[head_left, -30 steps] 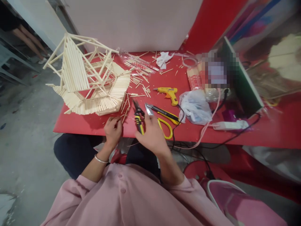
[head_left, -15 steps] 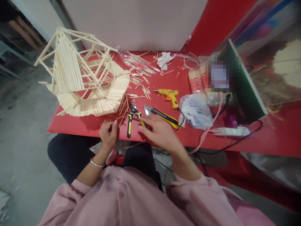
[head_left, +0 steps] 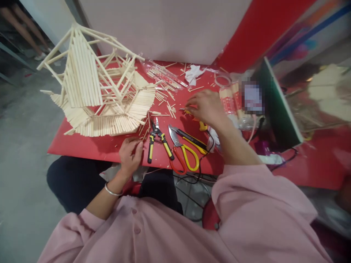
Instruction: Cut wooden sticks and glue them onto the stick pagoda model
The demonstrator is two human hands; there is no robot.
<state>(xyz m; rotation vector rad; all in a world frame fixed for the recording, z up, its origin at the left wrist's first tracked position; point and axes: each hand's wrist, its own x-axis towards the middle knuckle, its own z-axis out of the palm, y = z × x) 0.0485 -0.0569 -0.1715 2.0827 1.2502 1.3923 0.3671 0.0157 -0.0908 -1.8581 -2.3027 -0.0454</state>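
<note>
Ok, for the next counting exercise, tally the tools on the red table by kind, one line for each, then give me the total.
Spring-loaded cutters: 1
Scissors: 1
Utility knife: 1
Glue gun, partly hidden by the right hand: 1
Total: 4

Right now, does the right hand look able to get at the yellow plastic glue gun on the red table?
Very likely yes: the right hand is over the yellow plastic glue gun, fingers near its nozzle, and no visible object lies between. Contact is hard to tell.
</note>
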